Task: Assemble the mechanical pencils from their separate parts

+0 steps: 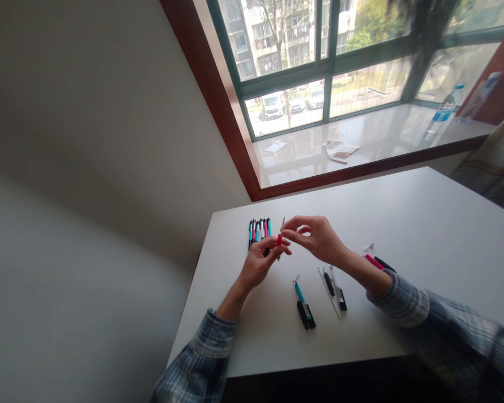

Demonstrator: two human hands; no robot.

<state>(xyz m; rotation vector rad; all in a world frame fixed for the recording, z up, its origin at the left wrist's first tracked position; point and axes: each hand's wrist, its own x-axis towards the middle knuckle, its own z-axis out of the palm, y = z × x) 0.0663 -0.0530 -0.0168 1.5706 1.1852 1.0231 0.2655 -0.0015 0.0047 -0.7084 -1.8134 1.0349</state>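
Above the counter (386, 212), I am guiding the left hand (255, 266) gripping a red pen barrel (279, 240) and the right hand (317, 236) pinching a thin piece (283, 221), risking a drop if either hold is slackening.

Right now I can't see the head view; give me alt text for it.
The person's left hand holds a red pen part and the right hand pinches a small thin piece just above it, over a white table. A row of pens lies beyond the left hand; loose pen parts lie nearer the viewer.
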